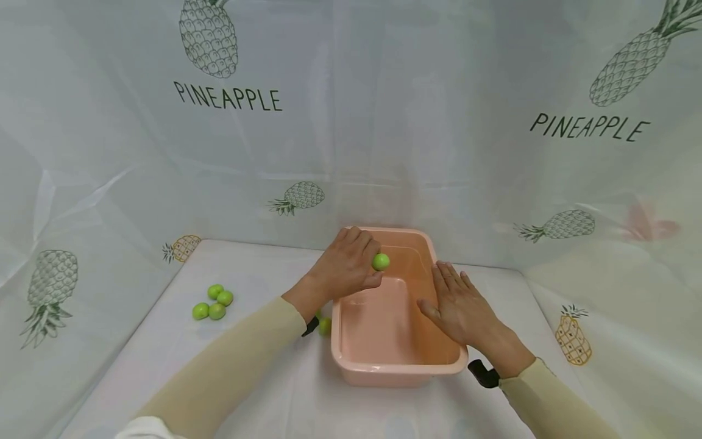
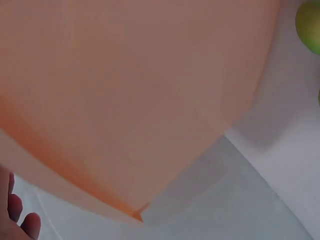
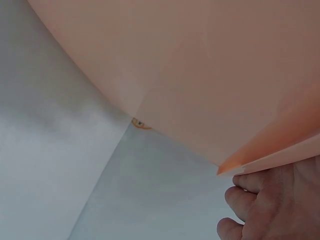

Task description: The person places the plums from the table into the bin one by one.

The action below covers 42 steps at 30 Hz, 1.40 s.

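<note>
My left hand (image 1: 350, 261) is over the left rim of a pink plastic basin (image 1: 400, 369). Between its fingers and thumb it pinches a small round green fruit (image 1: 381, 262) above the basin's inside. My right hand (image 1: 463, 308) lies along the basin's right rim, fingers straight and thumb spread over the inside. In the right wrist view, fingers (image 3: 240, 202) touch the underside of the rim. The left wrist view catches only fingertips (image 2: 31, 225) beside the basin's outer wall (image 2: 140, 100), and the pinched fruit is hidden there.
Several more green fruits (image 1: 217, 311) lie in a cluster on the white table cover (image 1: 263, 268) at left. Another green fruit (image 1: 325, 327) sits against the basin's left side, partly behind my wrist. A pineapple-printed sheet (image 1: 411, 122) hangs behind and around the table.
</note>
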Motion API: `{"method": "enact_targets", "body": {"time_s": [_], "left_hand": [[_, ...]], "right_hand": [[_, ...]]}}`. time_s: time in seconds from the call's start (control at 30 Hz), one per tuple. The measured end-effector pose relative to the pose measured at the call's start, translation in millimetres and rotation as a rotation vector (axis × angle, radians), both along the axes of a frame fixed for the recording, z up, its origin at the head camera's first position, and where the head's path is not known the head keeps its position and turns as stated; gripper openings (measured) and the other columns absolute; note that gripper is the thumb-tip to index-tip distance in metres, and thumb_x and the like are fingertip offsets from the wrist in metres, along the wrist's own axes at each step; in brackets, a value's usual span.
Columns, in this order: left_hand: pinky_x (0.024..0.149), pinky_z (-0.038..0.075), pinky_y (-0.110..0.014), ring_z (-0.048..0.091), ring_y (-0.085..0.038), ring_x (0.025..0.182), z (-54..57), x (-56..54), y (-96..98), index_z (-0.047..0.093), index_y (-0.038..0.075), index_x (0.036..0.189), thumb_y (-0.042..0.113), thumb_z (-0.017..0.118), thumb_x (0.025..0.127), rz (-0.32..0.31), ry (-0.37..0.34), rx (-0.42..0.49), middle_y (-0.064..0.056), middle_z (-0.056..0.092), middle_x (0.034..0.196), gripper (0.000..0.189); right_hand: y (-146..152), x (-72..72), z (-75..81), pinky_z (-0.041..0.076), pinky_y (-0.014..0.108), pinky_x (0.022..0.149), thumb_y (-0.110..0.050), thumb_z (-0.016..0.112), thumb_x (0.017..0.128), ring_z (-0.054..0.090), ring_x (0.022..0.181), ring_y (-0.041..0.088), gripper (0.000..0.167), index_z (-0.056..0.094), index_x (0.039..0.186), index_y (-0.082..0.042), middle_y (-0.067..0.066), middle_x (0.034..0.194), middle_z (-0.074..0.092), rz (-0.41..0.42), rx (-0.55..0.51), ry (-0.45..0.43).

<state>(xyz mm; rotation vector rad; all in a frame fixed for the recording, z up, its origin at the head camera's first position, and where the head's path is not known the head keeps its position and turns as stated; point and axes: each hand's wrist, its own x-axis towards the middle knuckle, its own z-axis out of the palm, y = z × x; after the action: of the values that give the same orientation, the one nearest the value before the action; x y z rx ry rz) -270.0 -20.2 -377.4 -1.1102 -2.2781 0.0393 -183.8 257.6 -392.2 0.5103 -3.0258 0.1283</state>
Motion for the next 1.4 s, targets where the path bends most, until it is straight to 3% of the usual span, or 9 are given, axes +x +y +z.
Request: {"method": "enact_targets", "body": {"time_s": [0.33, 0.53, 0.93, 1.13, 1.4], "left_hand": [[0.099, 0.043, -0.042, 0.051, -0.027, 0.099, -11.1, -1.6, 5.8, 0.058, 0.011, 0.107, 0.043, 0.060, 0.096, 0.008, -0.036, -0.009, -0.005, 0.056, 0.101, 0.034], [0.098, 0.043, -0.043, 0.050, -0.026, 0.095, -15.3, -3.9, 7.4, 0.060, 0.012, 0.100, 0.042, 0.059, 0.096, 0.038, -0.029, -0.011, -0.005, 0.056, 0.095, 0.030], [0.102, 0.042, -0.045, 0.048, -0.027, 0.094, -13.8, -4.8, 9.2, 0.058, 0.012, 0.099, 0.043, 0.061, 0.096, 0.066, -0.143, -0.063, -0.004, 0.054, 0.095, 0.031], [0.097, 0.040, -0.042, 0.045, -0.025, 0.091, -14.6, -3.8, 9.7, 0.057, 0.012, 0.100, 0.044, 0.061, 0.098, 0.071, -0.196, -0.072, -0.003, 0.054, 0.095, 0.032], [0.088, 0.034, -0.036, 0.040, -0.021, 0.091, -12.8, -0.7, 10.5, 0.058, 0.013, 0.108, 0.053, 0.059, 0.099, 0.161, -0.259, -0.176, -0.001, 0.049, 0.098, 0.042]], "right_hand": [[-1, -2.0, 0.1, 0.023, 0.065, 0.125, -0.049, 0.048, 0.108, 0.025, 0.157, 0.049, 0.083, 0.028, 0.159, 0.014, 0.032, 0.167, 0.027, -0.007, -0.006, -0.006], [-1, -2.2, 1.8, 0.023, 0.065, 0.125, -0.049, 0.047, 0.109, 0.024, 0.157, 0.049, 0.083, 0.028, 0.159, 0.014, 0.033, 0.168, 0.027, -0.011, -0.011, -0.016], [-1, -2.5, 3.4, 0.023, 0.065, 0.125, -0.050, 0.046, 0.108, 0.024, 0.158, 0.049, 0.084, 0.027, 0.159, 0.014, 0.032, 0.168, 0.026, -0.019, -0.013, -0.024], [-1, -1.5, 2.9, 0.023, 0.065, 0.124, -0.051, 0.046, 0.109, 0.025, 0.157, 0.049, 0.084, 0.027, 0.159, 0.013, 0.032, 0.168, 0.026, -0.021, -0.010, -0.026], [-1, -0.8, 0.2, 0.023, 0.066, 0.124, -0.051, 0.046, 0.109, 0.025, 0.157, 0.049, 0.084, 0.027, 0.159, 0.013, 0.032, 0.168, 0.026, -0.018, -0.017, -0.024]]}}
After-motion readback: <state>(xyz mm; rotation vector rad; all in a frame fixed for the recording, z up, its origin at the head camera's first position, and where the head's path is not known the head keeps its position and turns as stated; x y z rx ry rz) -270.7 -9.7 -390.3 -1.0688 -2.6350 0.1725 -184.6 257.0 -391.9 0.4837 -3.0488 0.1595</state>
